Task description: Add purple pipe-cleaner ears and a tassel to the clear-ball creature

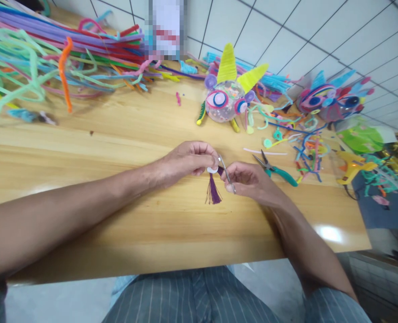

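Note:
Above the middle of the table, my left hand (199,157) pinches a small white disc-like piece (212,170) between thumb and fingers. A dark purple tassel (214,192) hangs below the disc, its threads fanning out. Close on the right, my right hand (244,179) is closed on a slim metal tool (227,172), whose exact kind I cannot make out. The tool slants up toward my left fingertips. A short dark purple bit shows between the two hands, partly covered by the tool and fingers.
Pliers with teal handles (281,175) lie just right of my right hand. Behind stands a clear ball figure (225,101) with yellow ears. Pipe cleaners (67,45) heap at the back left; scraps (308,148) and a yellow glue gun (352,166) lie right.

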`<state>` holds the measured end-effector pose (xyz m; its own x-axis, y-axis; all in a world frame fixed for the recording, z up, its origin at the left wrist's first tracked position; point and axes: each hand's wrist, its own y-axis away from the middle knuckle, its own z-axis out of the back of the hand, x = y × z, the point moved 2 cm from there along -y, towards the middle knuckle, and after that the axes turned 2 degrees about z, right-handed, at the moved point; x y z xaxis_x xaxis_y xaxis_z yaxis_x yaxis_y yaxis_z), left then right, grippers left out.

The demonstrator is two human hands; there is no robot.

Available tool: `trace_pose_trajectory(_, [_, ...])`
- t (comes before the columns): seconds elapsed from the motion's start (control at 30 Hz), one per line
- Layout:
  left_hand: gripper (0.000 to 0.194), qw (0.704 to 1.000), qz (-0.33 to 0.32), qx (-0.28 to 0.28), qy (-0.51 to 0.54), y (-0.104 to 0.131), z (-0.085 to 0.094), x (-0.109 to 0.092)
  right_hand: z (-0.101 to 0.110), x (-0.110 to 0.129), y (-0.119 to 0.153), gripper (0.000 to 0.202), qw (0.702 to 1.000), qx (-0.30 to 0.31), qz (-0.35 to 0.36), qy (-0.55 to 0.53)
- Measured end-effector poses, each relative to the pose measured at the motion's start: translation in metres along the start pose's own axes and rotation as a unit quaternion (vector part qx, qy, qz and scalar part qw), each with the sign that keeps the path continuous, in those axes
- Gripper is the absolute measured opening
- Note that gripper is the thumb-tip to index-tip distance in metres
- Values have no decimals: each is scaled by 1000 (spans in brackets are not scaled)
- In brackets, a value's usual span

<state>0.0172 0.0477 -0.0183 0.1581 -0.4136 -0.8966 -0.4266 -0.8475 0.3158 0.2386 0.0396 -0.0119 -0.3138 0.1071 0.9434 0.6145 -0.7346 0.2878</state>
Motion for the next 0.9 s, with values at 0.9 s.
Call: trace_pose_trajectory(0.9, [3, 996, 47, 39, -62, 0, 2, -3, 7, 10, 2, 44, 997, 65, -15, 42])
